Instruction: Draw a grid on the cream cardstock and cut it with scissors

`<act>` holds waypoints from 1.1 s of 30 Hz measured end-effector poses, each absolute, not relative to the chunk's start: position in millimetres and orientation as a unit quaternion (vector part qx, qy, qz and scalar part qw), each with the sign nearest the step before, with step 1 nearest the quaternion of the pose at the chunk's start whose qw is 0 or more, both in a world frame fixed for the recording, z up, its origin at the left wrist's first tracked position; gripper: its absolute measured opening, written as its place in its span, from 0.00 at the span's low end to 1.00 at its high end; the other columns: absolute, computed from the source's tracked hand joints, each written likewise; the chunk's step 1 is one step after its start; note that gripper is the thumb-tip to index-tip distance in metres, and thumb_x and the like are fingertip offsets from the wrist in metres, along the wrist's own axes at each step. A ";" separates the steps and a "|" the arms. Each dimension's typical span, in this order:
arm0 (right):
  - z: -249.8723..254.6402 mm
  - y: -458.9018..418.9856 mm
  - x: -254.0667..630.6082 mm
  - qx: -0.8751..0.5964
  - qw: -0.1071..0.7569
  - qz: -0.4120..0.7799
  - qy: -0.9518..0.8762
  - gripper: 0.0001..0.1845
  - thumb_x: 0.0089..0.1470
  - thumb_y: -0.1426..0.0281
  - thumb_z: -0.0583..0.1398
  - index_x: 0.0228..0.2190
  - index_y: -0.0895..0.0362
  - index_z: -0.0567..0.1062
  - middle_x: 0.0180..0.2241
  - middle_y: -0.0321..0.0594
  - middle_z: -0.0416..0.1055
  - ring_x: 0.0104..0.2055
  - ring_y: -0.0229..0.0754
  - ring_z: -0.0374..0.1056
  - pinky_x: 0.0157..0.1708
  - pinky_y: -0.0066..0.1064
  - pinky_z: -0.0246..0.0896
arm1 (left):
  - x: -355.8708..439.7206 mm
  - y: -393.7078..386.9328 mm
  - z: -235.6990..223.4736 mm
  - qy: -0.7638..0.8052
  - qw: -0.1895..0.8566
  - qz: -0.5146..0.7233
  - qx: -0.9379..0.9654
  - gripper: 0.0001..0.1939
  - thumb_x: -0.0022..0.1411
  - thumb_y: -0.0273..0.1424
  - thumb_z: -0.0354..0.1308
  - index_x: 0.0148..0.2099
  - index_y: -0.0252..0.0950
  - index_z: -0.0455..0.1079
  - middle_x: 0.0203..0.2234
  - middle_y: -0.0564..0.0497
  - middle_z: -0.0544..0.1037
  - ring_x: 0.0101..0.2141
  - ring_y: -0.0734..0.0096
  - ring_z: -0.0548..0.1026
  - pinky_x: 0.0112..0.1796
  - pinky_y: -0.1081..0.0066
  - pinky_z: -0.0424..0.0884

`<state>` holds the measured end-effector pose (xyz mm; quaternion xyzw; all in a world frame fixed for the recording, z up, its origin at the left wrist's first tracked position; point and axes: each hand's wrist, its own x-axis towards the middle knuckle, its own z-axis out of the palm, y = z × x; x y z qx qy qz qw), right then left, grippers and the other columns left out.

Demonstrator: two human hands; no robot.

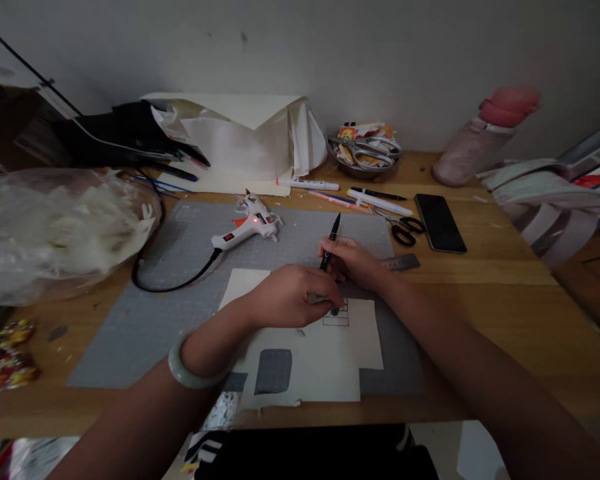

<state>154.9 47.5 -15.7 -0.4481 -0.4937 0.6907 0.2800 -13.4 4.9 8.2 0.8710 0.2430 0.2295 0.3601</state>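
Note:
A cream sheet of paper (pixel 325 360) with cut-out holes lies on a grey cutting mat (pixel 180 267). My right hand (pixel 353 263) is closed on a black pen (pixel 332 241), its tip down on the sheet by small drawn boxes (pixel 336 319). My left hand (pixel 293 297), with a pale green bangle (pixel 190 370) on the wrist, presses a metal ruler (pixel 403 263) onto the paper; its fingers curl over it.
A white glue gun (pixel 247 227) with a black cord lies on the mat. Behind are markers (pixel 307 183), black scissors (pixel 405 230), a phone (pixel 440 222), a bowl of scissors (pixel 367 155), a pink bottle (pixel 480 137), folded paper (pixel 240 133) and a plastic bag (pixel 55 227) at left.

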 end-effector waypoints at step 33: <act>-23.4 47.6 156.6 -0.451 0.255 0.635 -0.573 0.16 0.54 0.56 0.56 0.26 0.57 0.69 0.14 0.28 0.62 0.14 0.31 0.56 0.13 0.23 0.49 | -11.0 3.1 8.1 0.220 0.368 0.222 0.876 0.10 0.59 0.20 0.55 0.37 0.33 0.77 0.32 0.49 0.81 0.33 0.74 0.77 0.36 0.76 0.70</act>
